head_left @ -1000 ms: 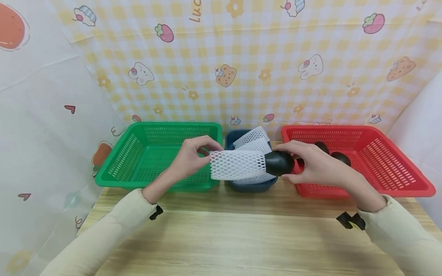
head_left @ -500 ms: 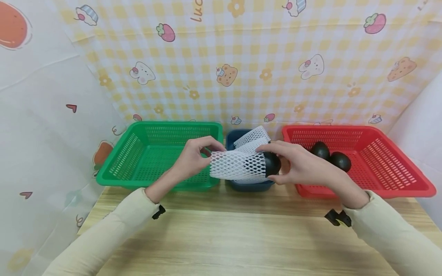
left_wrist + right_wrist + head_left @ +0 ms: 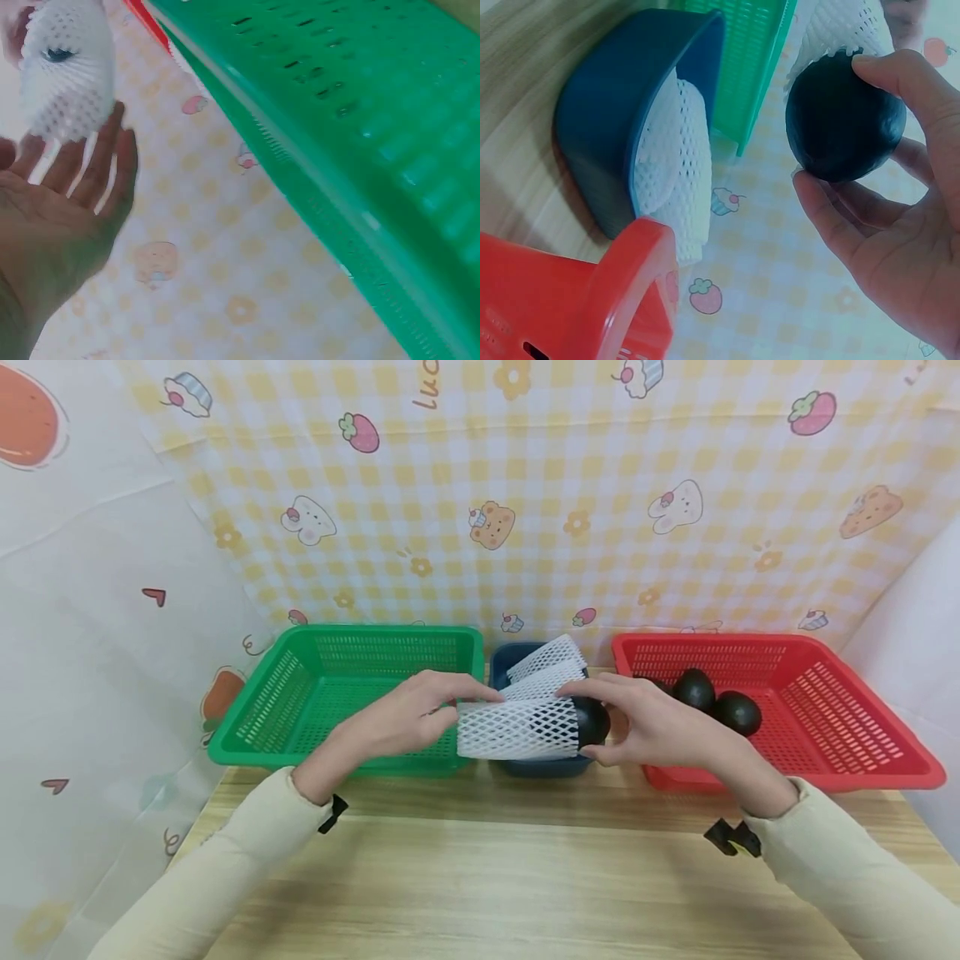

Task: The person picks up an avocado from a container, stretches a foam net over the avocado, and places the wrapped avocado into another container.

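A white foam mesh sleeve (image 3: 513,731) is partly pulled over a dark avocado (image 3: 592,722), whose right end stays bare. My right hand (image 3: 651,717) grips the avocado between thumb and fingers, with fingertips at the mesh edge. In the right wrist view the bare end of the avocado (image 3: 844,120) faces the camera. My left hand (image 3: 405,714) is at the other end of the sleeve, its fingers nearly straight along the far side. The left wrist view shows these fingers (image 3: 90,172) spread, tips against the mesh. Both hands are above a blue bin (image 3: 540,767).
More foam mesh sleeves (image 3: 551,664) stick out of the blue bin. A green basket (image 3: 345,635) stands to its left. The red basket (image 3: 847,718) on the right holds several avocados (image 3: 737,713). A patterned cloth (image 3: 420,485) hangs behind the wooden table (image 3: 480,885).
My right hand has pushed the avocado leftward into the sleeve. The left hand has gone from pinching the sleeve's end to straighter fingers along it, and the sleeve has dropped slightly.
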The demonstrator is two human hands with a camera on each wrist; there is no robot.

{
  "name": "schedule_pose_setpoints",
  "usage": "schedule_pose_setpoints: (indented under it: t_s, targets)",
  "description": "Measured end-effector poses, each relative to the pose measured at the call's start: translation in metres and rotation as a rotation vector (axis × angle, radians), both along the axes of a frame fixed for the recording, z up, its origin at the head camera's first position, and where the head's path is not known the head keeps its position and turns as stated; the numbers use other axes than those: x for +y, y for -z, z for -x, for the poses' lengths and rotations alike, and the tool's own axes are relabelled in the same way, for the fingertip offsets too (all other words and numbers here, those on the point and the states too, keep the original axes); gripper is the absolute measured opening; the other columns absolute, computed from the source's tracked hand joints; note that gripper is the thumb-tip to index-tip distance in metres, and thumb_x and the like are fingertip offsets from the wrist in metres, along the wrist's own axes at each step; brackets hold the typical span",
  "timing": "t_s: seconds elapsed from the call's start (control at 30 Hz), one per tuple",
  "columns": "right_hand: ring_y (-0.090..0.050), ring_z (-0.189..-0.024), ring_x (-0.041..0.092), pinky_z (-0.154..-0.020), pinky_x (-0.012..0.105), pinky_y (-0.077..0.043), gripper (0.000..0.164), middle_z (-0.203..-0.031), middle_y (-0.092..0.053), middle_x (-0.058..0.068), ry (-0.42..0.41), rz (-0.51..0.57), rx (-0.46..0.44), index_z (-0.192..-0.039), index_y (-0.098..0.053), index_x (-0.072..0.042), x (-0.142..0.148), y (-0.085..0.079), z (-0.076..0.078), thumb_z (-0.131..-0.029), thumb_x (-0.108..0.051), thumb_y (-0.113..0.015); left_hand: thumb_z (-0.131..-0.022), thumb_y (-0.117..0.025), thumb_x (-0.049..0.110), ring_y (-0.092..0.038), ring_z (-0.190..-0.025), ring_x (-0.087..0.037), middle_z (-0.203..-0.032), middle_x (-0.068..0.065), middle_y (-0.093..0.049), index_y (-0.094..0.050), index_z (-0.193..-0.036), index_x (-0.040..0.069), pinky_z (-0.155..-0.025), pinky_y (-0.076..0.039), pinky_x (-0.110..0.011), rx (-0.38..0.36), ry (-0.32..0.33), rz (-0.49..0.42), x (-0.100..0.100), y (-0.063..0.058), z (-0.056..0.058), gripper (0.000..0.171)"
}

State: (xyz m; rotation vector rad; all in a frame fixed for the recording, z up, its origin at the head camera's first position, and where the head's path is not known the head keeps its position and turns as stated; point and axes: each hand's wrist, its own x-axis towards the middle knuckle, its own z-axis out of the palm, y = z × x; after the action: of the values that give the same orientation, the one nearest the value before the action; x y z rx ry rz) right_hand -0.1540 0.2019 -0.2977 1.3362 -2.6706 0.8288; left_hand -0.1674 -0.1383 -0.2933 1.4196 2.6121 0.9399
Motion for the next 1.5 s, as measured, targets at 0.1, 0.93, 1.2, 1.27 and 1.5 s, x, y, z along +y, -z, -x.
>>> schedule_pose_setpoints:
  t_s: [0.1,0.93,1.2,1.27,1.5]
  targets:
    - [-0.053,-0.067,0.007,-0.060,0.026,-0.049,0.071,-0.112,-0.059,-0.003,0.005,0.001,0.001,-0.141,-0.057,-0.016,0.000,0.002,0.000,-0.078,-0.016,-0.090,-0.102,-0.044,0.023,-0.056,-0.121,-0.018,-0.136,0.002,-0.061,-0.064,-0.139,0.016,-0.095,-0.046,-0.042,0.078,-0.092,0.081,0.011,-0.001,-0.007,0.042]
    - [-0.068,-0.087,0.011,-0.071,0.027,-0.058,0.080,-0.121,-0.065,0.005,0.051,0.045,-0.134,-0.144,-0.049,-0.012,-0.012,0.004,-0.006,-0.077,-0.020,-0.092,-0.091,-0.076,0.044,-0.061,-0.076,-0.016,-0.100,-0.001,-0.069,-0.071,-0.115,0.012,-0.063,-0.052,-0.030,0.496,-0.184,0.318,0.053,0.016,-0.014,0.041]
    - [-0.070,-0.093,0.013,-0.074,0.030,-0.058,0.069,-0.123,-0.063,0.005,0.091,0.139,-0.180,-0.134,-0.052,-0.014,-0.005,0.011,-0.012,-0.077,-0.011,-0.091,-0.090,-0.078,0.043,-0.061,-0.073,-0.016,-0.096,-0.001,-0.068,-0.070,-0.114,0.011,-0.061,-0.052,-0.029,0.493,-0.188,0.324,0.052,0.014,-0.013,0.041]
    - [-0.070,-0.098,0.015,-0.077,0.031,-0.058,0.070,-0.127,-0.060,0.006,0.088,0.162,-0.219,-0.137,-0.050,-0.014,-0.002,0.013,-0.014,-0.079,-0.006,-0.088,-0.089,-0.078,0.043,-0.060,-0.073,-0.016,-0.095,-0.001,-0.067,-0.070,-0.113,0.011,-0.060,-0.052,-0.029,0.504,-0.189,0.318,0.051,0.013,-0.013,0.041]
    - [-0.068,-0.106,0.021,-0.083,0.034,-0.056,0.067,-0.133,-0.057,0.007,0.048,0.254,-0.293,-0.141,-0.049,-0.011,0.005,0.020,-0.015,-0.083,0.005,-0.081,-0.089,-0.080,0.041,-0.059,-0.071,-0.015,-0.092,0.000,-0.066,-0.071,-0.112,0.011,-0.060,-0.052,-0.029,0.513,-0.187,0.312,0.051,0.012,-0.011,0.039]
